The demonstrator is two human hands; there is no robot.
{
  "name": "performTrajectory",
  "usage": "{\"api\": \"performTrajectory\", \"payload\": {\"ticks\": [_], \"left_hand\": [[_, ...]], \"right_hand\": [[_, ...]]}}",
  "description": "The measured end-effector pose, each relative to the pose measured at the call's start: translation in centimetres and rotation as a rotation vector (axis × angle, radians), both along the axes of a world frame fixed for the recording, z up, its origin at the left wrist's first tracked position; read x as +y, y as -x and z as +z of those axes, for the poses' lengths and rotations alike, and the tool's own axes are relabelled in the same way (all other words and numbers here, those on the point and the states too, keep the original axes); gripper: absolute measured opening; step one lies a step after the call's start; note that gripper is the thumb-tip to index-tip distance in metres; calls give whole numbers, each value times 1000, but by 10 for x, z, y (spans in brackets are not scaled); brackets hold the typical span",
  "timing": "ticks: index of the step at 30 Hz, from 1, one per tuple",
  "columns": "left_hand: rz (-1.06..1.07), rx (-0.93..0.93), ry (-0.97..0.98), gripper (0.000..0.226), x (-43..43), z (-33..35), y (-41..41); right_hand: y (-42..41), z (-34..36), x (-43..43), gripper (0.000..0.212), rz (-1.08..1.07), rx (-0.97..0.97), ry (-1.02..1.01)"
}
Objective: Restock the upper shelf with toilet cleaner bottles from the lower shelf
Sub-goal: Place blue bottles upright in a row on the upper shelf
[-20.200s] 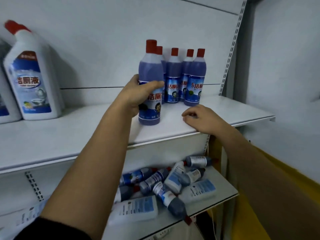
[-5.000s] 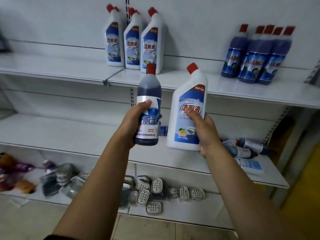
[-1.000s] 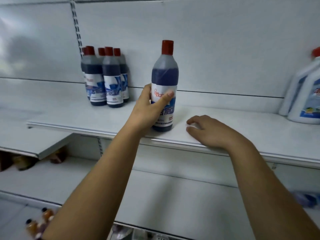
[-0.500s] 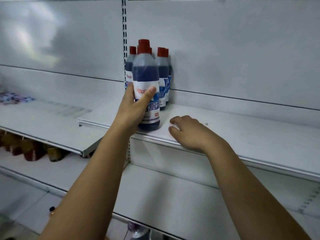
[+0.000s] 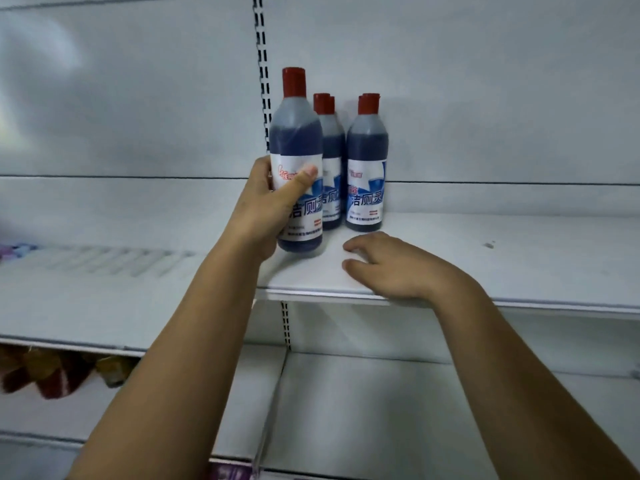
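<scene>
Single head view, close, facing upper shelf point(image 5: 519, 271) from slightly below.

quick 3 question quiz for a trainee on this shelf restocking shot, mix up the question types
1. True or false: the right hand grips a bottle.
2. The caps of the standing bottles are: A green, B red, C yellow.
3. Fill in: the ___ hand grips the front bottle.
Key: 1 false, it rests on the upper shelf; 2 B; 3 left hand.
</scene>
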State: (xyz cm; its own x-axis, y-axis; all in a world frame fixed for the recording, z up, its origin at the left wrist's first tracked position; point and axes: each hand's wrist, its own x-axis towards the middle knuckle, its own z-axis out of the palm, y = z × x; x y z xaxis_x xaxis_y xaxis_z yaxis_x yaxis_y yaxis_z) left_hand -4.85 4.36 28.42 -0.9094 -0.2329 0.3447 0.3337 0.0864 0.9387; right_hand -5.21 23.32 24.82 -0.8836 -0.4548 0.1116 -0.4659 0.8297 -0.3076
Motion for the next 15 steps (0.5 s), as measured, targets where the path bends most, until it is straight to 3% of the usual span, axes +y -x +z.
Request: {"api": "performTrajectory", "payload": {"ticks": [15], "left_hand": [[-251, -93, -112, 45, -67, -9, 66]], "right_hand": [[-9, -3, -22, 48, -198, -9, 132]]}}
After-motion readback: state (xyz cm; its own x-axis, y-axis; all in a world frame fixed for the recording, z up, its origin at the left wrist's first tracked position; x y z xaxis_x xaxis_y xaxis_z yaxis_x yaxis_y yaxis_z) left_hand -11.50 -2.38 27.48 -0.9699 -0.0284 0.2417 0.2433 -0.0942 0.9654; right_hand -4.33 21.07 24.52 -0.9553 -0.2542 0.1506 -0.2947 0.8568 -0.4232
